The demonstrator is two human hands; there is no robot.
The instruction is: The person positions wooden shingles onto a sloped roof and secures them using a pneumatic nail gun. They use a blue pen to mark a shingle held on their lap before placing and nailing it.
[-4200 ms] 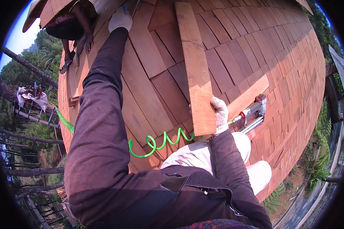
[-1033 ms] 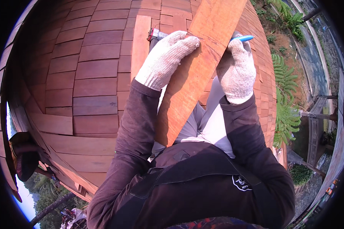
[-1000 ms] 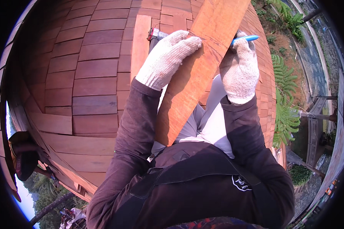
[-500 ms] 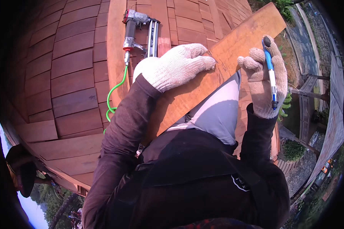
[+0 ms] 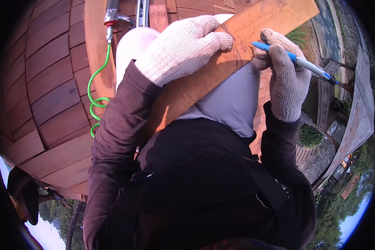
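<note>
My left hand (image 5: 177,54), in a white knit glove, grips a long orange-brown wooden plank (image 5: 204,83) lying diagonally across my grey-clad lap, fingers curled at its upper part. Dark scratches or marks show on the plank near those fingers. My right hand (image 5: 289,83), also gloved, is closed round a blue-and-white pen (image 5: 310,66), whose blue end points left at the plank's right-hand edge. A nail gun (image 5: 111,14) with a green coiled air hose (image 5: 99,70) lies beyond my left knee on another board, partly out of view at the top.
Reddish wooden shingles (image 5: 50,91) cover the curved roof around me. A co-worker (image 5: 23,193) in dark clothing is at the far lower left. Off the roof's right side, well below, are a weathered sheet roof (image 5: 354,125), timber posts, gravel ground and plants.
The plank, earlier held upright in my right hand, now lies diagonally, tilted further right. The pen has swung from upright to slanting toward the plank. The nail gun has shifted upward in view.
</note>
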